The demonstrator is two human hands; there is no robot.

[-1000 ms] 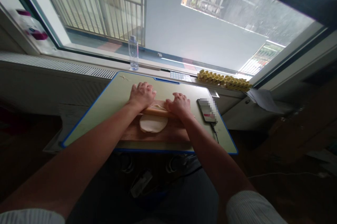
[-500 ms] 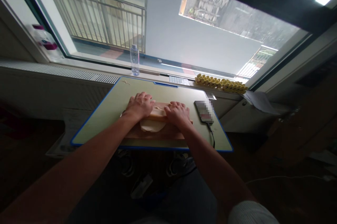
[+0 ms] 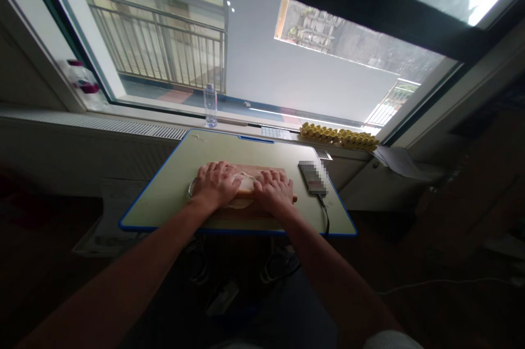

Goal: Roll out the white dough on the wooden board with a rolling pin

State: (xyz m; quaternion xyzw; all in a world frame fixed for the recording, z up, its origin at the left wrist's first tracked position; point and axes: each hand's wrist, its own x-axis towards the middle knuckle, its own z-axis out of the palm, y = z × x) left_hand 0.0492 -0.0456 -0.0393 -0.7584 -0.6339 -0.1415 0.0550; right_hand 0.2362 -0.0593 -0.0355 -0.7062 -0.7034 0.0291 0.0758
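Note:
A wooden rolling pin (image 3: 246, 195) lies across a thin, pale sheet of dough (image 3: 245, 179) on a wooden board (image 3: 250, 213). My left hand (image 3: 216, 182) presses on the pin's left part, its fingers curved forward over it. On the right part, my right hand (image 3: 274, 187) bears down in the same way. The pin's bare right end pokes out beyond that hand. Dough shows between the hands, both beyond the pin and on its near side. My hands cover much of the pin and the dough's sides.
The board rests on a small blue-edged table (image 3: 164, 196). A phone (image 3: 313, 176) with a cable (image 3: 326, 215) lies at the right. Beyond, a clear bottle (image 3: 210, 105) and yellow egg trays (image 3: 338, 136) stand on the windowsill. A radiator (image 3: 143, 129) runs along the left.
Both hands and the rolling pin have come back toward me over the dough, leaving less dough on the near side. The camera view has tilted up slightly.

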